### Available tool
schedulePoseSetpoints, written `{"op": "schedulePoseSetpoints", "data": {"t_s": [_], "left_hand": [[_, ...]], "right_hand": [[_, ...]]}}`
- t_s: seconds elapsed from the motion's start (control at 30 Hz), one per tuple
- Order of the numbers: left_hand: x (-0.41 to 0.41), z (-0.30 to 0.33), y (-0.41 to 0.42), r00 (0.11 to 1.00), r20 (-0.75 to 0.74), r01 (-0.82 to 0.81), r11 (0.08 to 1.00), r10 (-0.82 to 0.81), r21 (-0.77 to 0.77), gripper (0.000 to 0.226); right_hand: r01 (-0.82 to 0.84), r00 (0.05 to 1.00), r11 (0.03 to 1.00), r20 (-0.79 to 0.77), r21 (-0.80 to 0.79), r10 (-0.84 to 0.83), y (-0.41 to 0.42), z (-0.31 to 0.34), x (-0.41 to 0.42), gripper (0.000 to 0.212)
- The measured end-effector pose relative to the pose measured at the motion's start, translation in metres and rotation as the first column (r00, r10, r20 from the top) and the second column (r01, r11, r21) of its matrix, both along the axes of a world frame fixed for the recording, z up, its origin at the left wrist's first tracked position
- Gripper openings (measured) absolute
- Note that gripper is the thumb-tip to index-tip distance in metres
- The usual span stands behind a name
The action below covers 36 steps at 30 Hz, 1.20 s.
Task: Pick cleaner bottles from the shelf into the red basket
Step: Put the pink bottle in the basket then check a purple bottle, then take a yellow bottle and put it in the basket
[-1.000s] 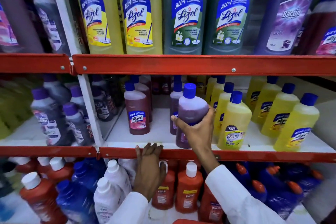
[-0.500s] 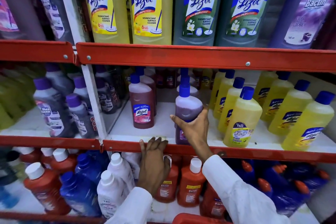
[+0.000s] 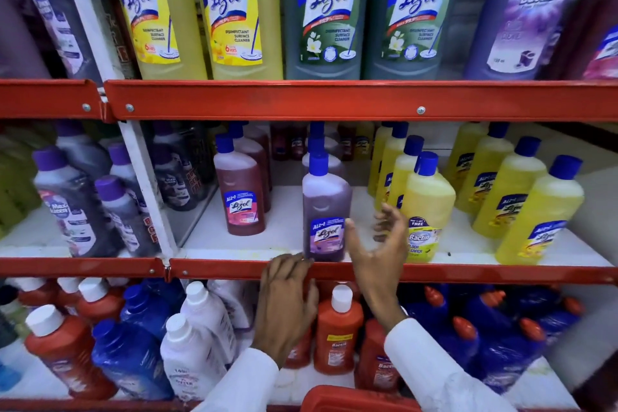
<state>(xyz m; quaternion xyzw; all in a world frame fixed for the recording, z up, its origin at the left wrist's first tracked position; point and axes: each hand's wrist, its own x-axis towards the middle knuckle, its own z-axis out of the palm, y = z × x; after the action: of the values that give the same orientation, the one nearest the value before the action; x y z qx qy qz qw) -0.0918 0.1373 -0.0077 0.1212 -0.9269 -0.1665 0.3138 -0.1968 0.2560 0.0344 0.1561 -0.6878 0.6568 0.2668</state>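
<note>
A purple Lizol bottle (image 3: 326, 211) with a blue cap stands upright at the front edge of the middle shelf (image 3: 468, 273). My right hand (image 3: 378, 251) is just right of it, fingers spread, thumb tip near its label, not gripping it. My left hand (image 3: 286, 304) rests with its fingertips on the shelf's red front rail, below and left of that bottle. A corner of the red basket (image 3: 354, 400) shows at the bottom edge, below my sleeves.
A brown-red Lizol bottle (image 3: 239, 192) stands left of the purple one. Yellow bottles (image 3: 424, 207) crowd the right of the same shelf. Large Lizol bottles (image 3: 327, 10) fill the top shelf. Orange, blue and white bottles (image 3: 337, 328) pack the lower shelf.
My right hand has set the purple bottle upright on the shelf edge and let go, its fingers now spread. The view has moved closer. My left hand stays on the rail.
</note>
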Motion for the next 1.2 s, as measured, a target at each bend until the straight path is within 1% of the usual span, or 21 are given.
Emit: {"op": "schedulePoseSetpoints", "data": {"t_s": [0.03, 0.07, 0.1, 0.13, 0.17, 0.2, 0.23, 0.27, 0.3, 0.37, 0.47, 0.57, 0.6, 0.67, 0.77, 0.83, 0.9, 1.03, 1.1, 1.17, 1.2], "left_hand": [[-0.005, 0.002, 0.011, 0.999, -0.029, 0.040, 0.999, -0.040, -0.004, 0.039], [-0.011, 0.004, 0.022, 0.996, -0.044, 0.081, 0.997, -0.081, -0.006, 0.039], [-0.017, 0.005, 0.032, 0.992, -0.045, 0.116, 0.993, -0.116, -0.009, 0.039], [-0.024, 0.007, 0.043, 0.989, -0.033, 0.143, 0.990, -0.143, -0.011, 0.040], [-0.030, 0.008, 0.052, 0.987, -0.009, 0.162, 0.987, -0.162, -0.003, 0.043], [-0.035, 0.008, 0.061, 0.985, 0.020, 0.172, 0.985, -0.172, 0.015, 0.047], [-0.038, 0.008, 0.069, 0.983, 0.050, 0.173, 0.984, -0.175, 0.039, 0.050], [-0.040, 0.007, 0.073, 0.982, 0.074, 0.167, 0.984, -0.171, 0.059, 0.053], [-0.042, 0.006, 0.077, 0.982, 0.090, 0.161, 0.985, -0.166, 0.067, 0.054], [-0.043, 0.004, 0.080, 0.983, 0.102, 0.147, 0.986, -0.155, 0.076, 0.055], [-0.044, 0.002, 0.078, 0.983, 0.101, 0.142, 0.986, -0.151, 0.090, 0.053], [-0.046, 0.004, 0.079, 0.985, 0.084, 0.140, 0.984, -0.150, 0.112, 0.050], [-0.047, 0.004, 0.079, 0.987, 0.073, 0.137, 0.984, -0.146, 0.116, 0.049], [-0.048, 0.003, 0.080, 0.988, 0.055, 0.136, 0.983, -0.144, 0.122, 0.048], [-0.049, 0.001, 0.080, 0.988, 0.046, 0.138, 0.983, -0.144, 0.125, 0.049], [-0.050, 0.000, 0.080, 0.988, 0.037, 0.142, 0.981, -0.148, 0.130, 0.049], [-0.050, 0.001, 0.081, 0.989, 0.030, 0.141, 0.981, -0.146, 0.136, 0.050], [-0.045, 0.008, 0.082, 0.983, 0.079, 0.152, 0.973, -0.167, 0.175, 0.058], [-0.038, 0.013, 0.088, 0.981, 0.074, 0.160, 0.964, -0.180, 0.212, 0.064], [-0.026, 0.014, 0.098, 0.964, 0.061, 0.235, 0.934, -0.260, 0.270, 0.072], [-0.018, 0.011, 0.107, 0.938, 0.079, 0.296, 0.900, -0.337, 0.320, 0.077]], "right_hand": [[0.090, 0.994, 0.993, -0.050, -0.077, -0.094, 0.014, -0.002, -0.002, 0.058], [0.175, 0.980, 0.975, -0.072, -0.139, -0.186, 0.027, -0.001, -0.007, 0.055], [0.255, 0.961, 0.952, -0.069, -0.169, -0.269, 0.038, 0.001, -0.013, 0.058], [0.327, 0.940, 0.932, -0.047, -0.157, -0.337, 0.047, 0.005, -0.022, 0.064], [0.383, 0.923, 0.919, -0.010, -0.093, -0.386, 0.053, 0.009, -0.031, 0.074], [0.410, 0.911, 0.912, 0.033, 0.003, -0.410, 0.058, 0.013, -0.040, 0.086], [0.393, 0.912, 0.914, 0.081, 0.104, -0.402, 0.061, 0.017, -0.049, 0.097], [0.331, 0.926, 0.927, 0.130, 0.176, -0.356, 0.063, 0.021, -0.056, 0.105], [0.244, 0.944, 0.948, 0.172, 0.204, -0.280, 0.066, 0.024, -0.064, 0.106], [0.091, 0.968, 0.977, 0.212, 0.195, -0.132, 0.070, 0.028, -0.077, 0.097], [-0.032, 0.978, 0.988, 0.207, 0.153, 0.000, 0.082, 0.032, -0.084, 0.089], [-0.169, 0.967, 0.986, 0.193, -0.004, 0.167, 0.100, 0.040, -0.076, 0.086], [-0.244, 0.949, 0.967, 0.190, -0.069, 0.253, 0.106, 0.044, -0.073, 0.085], [-0.415, 0.883, 0.894, 0.161, -0.170, 0.441, 0.120, 0.055, -0.070, 0.076], [-0.602, 0.766, 0.771, 0.121, -0.207, 0.631, 0.134, 0.067, -0.065, 0.062], [-0.655, 0.726, 0.734, 0.120, -0.179, 0.677, 0.140, 0.071, -0.060, 0.057], [-0.661, 0.720, 0.735, 0.148, -0.152, 0.678, 0.144, 0.074, -0.053, 0.058], [-0.620, 0.754, 0.783, 0.232, -0.055, 0.614, 0.153, 0.069, -0.036, 0.075], [-0.614, 0.758, 0.789, 0.268, -0.016, 0.595, 0.163, 0.059, -0.025, 0.085], [-0.616, 0.758, 0.786, 0.312, 0.053, 0.573, 0.178, 0.042, -0.014, 0.093], [-0.616, 0.757, 0.783, 0.345, 0.091, 0.555, 0.186, 0.032, -0.008, 0.095]]}}
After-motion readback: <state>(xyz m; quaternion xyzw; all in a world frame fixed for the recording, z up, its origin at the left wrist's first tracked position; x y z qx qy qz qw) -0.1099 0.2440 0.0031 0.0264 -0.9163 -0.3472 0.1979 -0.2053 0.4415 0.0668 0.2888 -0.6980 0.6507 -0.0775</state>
